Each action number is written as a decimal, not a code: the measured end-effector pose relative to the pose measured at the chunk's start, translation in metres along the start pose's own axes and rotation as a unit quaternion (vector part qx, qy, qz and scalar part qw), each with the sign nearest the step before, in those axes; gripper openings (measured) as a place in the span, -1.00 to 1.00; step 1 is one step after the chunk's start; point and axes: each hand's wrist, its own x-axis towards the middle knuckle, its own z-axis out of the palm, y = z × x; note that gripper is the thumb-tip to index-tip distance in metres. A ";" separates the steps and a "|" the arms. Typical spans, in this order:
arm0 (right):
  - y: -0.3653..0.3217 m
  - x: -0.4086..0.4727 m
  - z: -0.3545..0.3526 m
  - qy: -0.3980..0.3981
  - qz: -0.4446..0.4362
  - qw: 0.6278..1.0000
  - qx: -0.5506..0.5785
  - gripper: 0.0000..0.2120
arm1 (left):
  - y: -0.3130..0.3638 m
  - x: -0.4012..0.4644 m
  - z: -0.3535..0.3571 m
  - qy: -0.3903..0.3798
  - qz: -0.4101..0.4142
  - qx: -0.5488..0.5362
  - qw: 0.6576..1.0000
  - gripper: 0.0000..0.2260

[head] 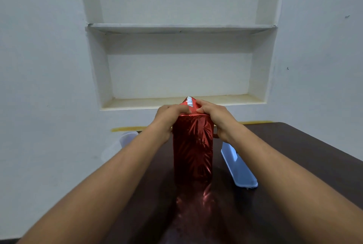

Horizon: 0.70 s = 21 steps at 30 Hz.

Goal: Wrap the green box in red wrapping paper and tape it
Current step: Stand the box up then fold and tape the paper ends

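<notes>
The box (192, 149) stands upright on the dark table (306, 157), its sides already covered in red foil paper (no green shows). The left hand (170, 115) and right hand (215, 115) pinch the far top flap (189, 102) closed; taping that end seems left.

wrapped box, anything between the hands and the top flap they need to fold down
Nothing visible does. The left hand and right hand already press the red wrapping paper at the box's top, either side of the upright pointed flap. The pale blue lid lies off to the right.
</notes>
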 end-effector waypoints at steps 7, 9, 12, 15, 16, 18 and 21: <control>-0.003 0.000 0.002 0.014 0.032 0.998 -0.049 -0.76 | -0.008 -0.005 0.013 0.071 -0.019 -0.125 0.989 -0.61; -0.005 0.002 0.001 0.019 0.050 0.997 -0.052 -0.46 | -0.008 -0.004 0.014 0.082 -0.018 -0.120 0.989 -0.54; -0.010 0.002 0.003 0.013 0.037 0.998 -0.054 -0.21 | -0.007 -0.007 0.014 0.076 -0.023 -0.115 0.990 -0.55; -0.011 0.004 0.004 0.024 0.043 0.999 0.003 -0.18 | -0.005 -0.010 0.010 0.060 -0.034 -0.115 0.991 -0.61; -0.011 0.005 0.005 0.032 0.042 0.998 0.022 -0.19 | -0.005 -0.012 0.009 0.046 -0.038 -0.118 0.991 -0.58; -0.010 0.003 0.008 0.042 0.039 0.997 0.048 -0.21 | -0.006 -0.012 0.010 0.024 -0.037 -0.123 0.991 -0.49; -0.010 0.003 0.009 0.053 0.038 0.996 0.063 -0.24 | -0.013 -0.011 0.018 0.082 -0.020 -0.097 0.992 -0.56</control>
